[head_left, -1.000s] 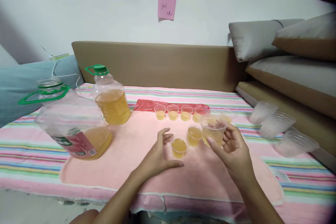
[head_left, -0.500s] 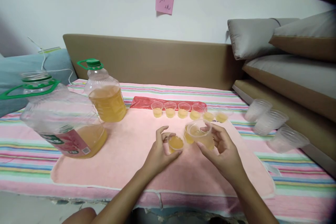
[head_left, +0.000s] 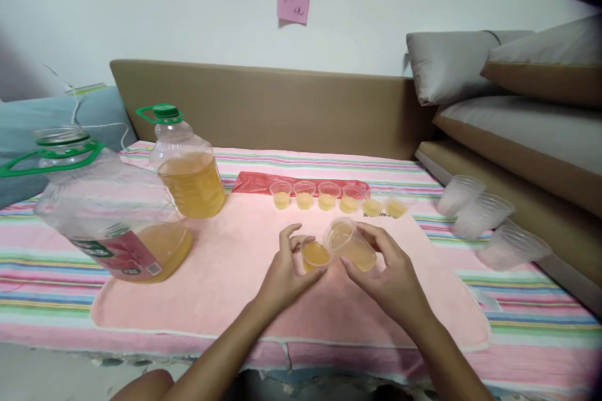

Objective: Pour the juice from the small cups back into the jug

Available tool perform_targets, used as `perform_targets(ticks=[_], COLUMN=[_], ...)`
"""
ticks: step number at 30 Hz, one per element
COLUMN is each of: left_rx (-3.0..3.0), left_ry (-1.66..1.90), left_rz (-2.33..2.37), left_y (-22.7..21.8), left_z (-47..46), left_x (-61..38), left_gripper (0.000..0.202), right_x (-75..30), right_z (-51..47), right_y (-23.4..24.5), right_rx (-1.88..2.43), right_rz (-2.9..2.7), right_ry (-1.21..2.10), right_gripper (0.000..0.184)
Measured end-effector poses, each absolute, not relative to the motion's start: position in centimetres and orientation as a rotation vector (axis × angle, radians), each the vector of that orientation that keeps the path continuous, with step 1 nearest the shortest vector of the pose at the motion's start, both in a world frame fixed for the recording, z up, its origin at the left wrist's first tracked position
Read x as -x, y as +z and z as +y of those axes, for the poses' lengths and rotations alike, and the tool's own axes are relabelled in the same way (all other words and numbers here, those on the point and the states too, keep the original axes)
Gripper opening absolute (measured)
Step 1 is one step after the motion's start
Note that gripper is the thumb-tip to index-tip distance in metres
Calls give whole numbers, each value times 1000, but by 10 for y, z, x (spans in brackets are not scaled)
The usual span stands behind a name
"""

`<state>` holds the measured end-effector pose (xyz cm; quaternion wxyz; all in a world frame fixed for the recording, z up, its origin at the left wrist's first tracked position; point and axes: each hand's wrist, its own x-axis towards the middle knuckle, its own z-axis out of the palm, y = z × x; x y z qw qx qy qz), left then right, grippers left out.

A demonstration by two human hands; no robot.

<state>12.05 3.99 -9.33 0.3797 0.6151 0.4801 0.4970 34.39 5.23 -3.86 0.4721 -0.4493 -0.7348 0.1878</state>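
My left hand (head_left: 289,266) is closed around a small clear plastic cup (head_left: 315,255) with amber liquid in it. In my right hand (head_left: 385,260) is a larger clear plastic cup (head_left: 355,249), tilted to the left, its rim at the edge of the small cup. Pale yellow liquid lies inside the tilted cup; whether any is flowing I cannot tell. Behind my hands stands a row of several small cups (head_left: 328,198), each holding some yellow liquid. All of this is over a pink cloth (head_left: 226,288).
An uncapped large bottle (head_left: 126,250) with a green handle stands at left, a green-capped bottle (head_left: 190,185) behind it. A flattened red plastic bag (head_left: 254,183) lies behind the row. Stacked clear cups (head_left: 512,247) lie at right beside grey-brown cushions (head_left: 527,131).
My right hand has moved slightly left and tipped the larger cup from nearly upright towards the small cup. My left hand has stayed in place.
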Motion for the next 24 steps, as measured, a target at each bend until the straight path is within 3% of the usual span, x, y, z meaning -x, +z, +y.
perform_targets(ticks=[24], left_rx=[-1578], left_ry=[1295], left_rz=[1207], left_y=[-94], left_z=[41], left_x=[-124], left_gripper=[88], right_x=[-343], right_z=[55], right_y=[-47], right_rx=[1051], right_rz=[-1982], right_ry=[229], right_gripper=[53])
